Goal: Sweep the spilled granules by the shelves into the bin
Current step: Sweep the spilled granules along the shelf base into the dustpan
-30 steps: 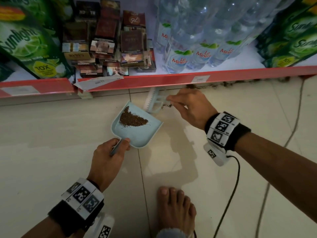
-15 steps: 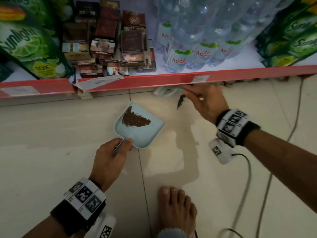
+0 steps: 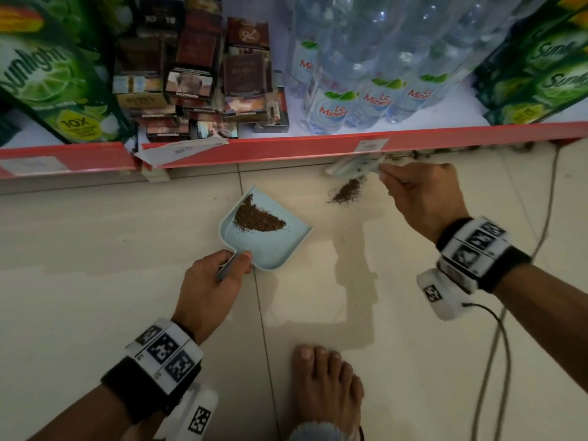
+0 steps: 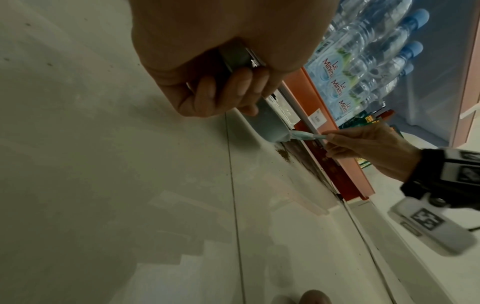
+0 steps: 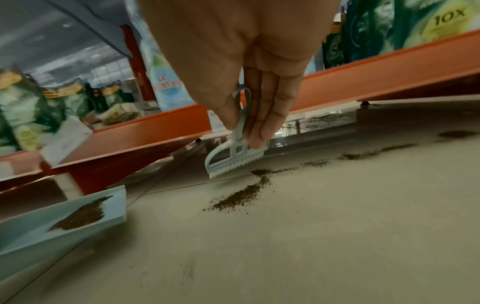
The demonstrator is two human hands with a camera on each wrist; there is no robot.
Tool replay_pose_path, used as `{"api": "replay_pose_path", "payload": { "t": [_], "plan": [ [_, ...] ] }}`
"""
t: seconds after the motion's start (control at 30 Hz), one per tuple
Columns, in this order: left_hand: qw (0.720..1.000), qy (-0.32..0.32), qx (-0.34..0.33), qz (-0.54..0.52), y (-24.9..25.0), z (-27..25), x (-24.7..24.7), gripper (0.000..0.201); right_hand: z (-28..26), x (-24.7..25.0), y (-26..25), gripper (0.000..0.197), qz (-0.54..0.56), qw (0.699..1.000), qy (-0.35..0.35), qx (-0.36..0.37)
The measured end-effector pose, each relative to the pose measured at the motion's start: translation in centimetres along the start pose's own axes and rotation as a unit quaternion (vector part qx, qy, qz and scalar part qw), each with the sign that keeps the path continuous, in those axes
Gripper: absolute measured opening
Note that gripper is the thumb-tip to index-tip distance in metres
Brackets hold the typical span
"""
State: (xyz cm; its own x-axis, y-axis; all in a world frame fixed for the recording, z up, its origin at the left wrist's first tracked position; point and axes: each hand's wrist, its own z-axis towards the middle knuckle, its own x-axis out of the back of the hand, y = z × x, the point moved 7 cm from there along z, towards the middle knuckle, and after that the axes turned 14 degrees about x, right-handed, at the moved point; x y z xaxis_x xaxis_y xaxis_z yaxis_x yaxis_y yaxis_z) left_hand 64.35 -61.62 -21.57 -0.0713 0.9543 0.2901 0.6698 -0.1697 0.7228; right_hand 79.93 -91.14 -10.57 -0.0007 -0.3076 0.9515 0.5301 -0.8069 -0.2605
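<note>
A pale blue dustpan lies on the floor tiles with a heap of brown granules in it. My left hand grips its handle. My right hand pinches the handle of a small pale blue brush, whose bristles hover just under the red shelf edge. A small loose pile of granules lies on the floor between brush and dustpan. More granules trail rightwards along the shelf base.
The shelf holds water bottles, dark small boxes and green soap packs. My bare foot stands on the tiles below the dustpan. A cable runs from my right wrist across the floor at right.
My right hand carried the brush from the dustpan's mouth rightwards to the shelf base. A small pile of granules now lies exposed on the floor. The dustpan stays put.
</note>
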Motion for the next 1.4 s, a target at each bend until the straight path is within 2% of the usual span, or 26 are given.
{"api": "replay_pose_path", "payload": {
  "t": [0.13, 0.27, 0.33, 0.47, 0.63, 0.7, 0.8, 0.9, 1.03, 1.2, 1.3, 1.4],
  "plan": [
    [0.999, -0.003, -0.009, 0.04, 0.8, 0.5, -0.6, 0.035, 1.7, -1.8, 1.4, 0.025, -0.008, 0.999, 0.027, -0.032],
    [0.999, -0.005, -0.014, 0.051, 1.3, 0.7, -0.6, 0.037, 0.4, -1.7, 2.3, 0.027, -0.064, 0.996, -0.043, -0.036],
    [0.999, -0.009, -0.018, 0.045, 1.3, 0.8, -0.5, 0.037, -1.2, -0.6, 2.1, 0.029, -0.069, 0.996, -0.053, -0.011],
    [0.999, -0.007, -0.011, 0.043, 1.0, 0.7, -0.6, 0.037, -2.5, 1.3, 1.7, 0.028, -0.008, 1.0, 0.012, 0.004],
    [0.998, -0.019, -0.016, 0.066, 1.4, 0.3, -1.6, 0.036, 0.4, -0.6, 0.2, 0.022, 0.029, 0.998, 0.063, 0.004],
    [0.997, -0.021, -0.017, 0.067, 1.6, 0.2, -1.7, 0.037, 0.9, -1.7, 0.1, 0.022, 0.032, 0.999, 0.032, 0.005],
    [0.998, -0.015, -0.015, 0.06, 1.7, 0.1, -1.1, 0.038, -0.5, -1.8, 0.5, 0.021, -0.029, 0.998, -0.042, 0.028],
    [0.999, -0.003, -0.003, 0.04, 1.3, 0.0, -0.2, 0.037, -2.2, 0.1, 1.2, 0.018, -0.059, 0.996, -0.059, 0.043],
    [0.999, 0.01, 0.012, 0.039, 0.5, 0.0, 0.3, 0.035, -1.5, 1.0, -0.8, 0.02, 0.012, 0.996, -0.004, 0.084],
    [0.999, -0.001, 0.007, 0.035, 0.0, -0.2, -0.1, 0.036, 3.4, -3.0, -6.3, 0.022, 0.143, 0.983, 0.057, 0.096],
    [0.999, 0.004, -0.006, 0.035, -0.2, -0.3, 0.2, 0.036, 5.3, -5.0, -8.5, 0.023, 0.156, 0.982, 0.02, 0.105],
    [1.0, 0.008, -0.007, 0.024, -0.7, -0.1, 0.5, 0.035, 4.4, -5.6, -7.5, 0.024, 0.077, 0.989, -0.064, 0.111]
  ]
}}
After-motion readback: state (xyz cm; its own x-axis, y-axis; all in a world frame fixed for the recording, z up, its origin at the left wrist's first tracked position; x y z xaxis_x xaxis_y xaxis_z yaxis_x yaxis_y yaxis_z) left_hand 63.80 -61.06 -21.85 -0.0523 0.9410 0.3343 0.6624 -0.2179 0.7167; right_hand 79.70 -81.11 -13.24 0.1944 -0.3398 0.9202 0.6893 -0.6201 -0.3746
